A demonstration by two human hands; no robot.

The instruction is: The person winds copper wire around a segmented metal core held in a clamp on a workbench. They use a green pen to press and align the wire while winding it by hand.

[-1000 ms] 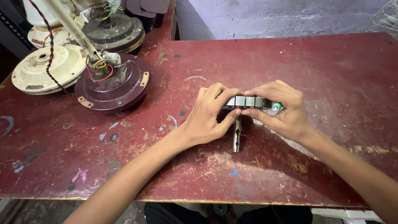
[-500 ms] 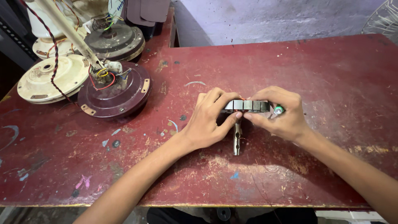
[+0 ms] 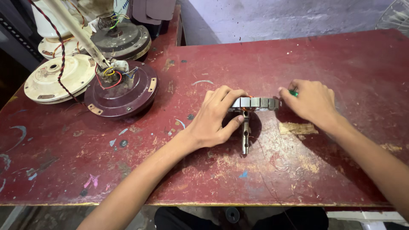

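Left hand [image 3: 215,117] grips the grey laminated metal stator ring with its steel shaft [image 3: 252,107], propped on edge mid-way across the worn red wooden table [image 3: 264,179]. Right hand [image 3: 313,102], curled around a small green object [image 3: 293,93], sits just beside the ring. Maroon domed fan housing [image 3: 121,91] lies well left.

1. We find bare room across the far right half of the worn red-painted table [image 3: 332,55], from the grey wall to our right hand [image 3: 313,104].
2. The near strip along the table's front edge lies open too, crossed only by our two forearms.
3. The far left corner is blocked: a maroon round fan motor housing [image 3: 121,91] with loose coloured wires, a cream round fan cover [image 3: 59,79] beside it, and a dark grey motor housing [image 3: 123,40] behind.
4. Between our left hand [image 3: 215,117] and the right one, the grey ring-shaped metal stator [image 3: 255,103] and its steel shaft [image 3: 245,136] fill the gap.
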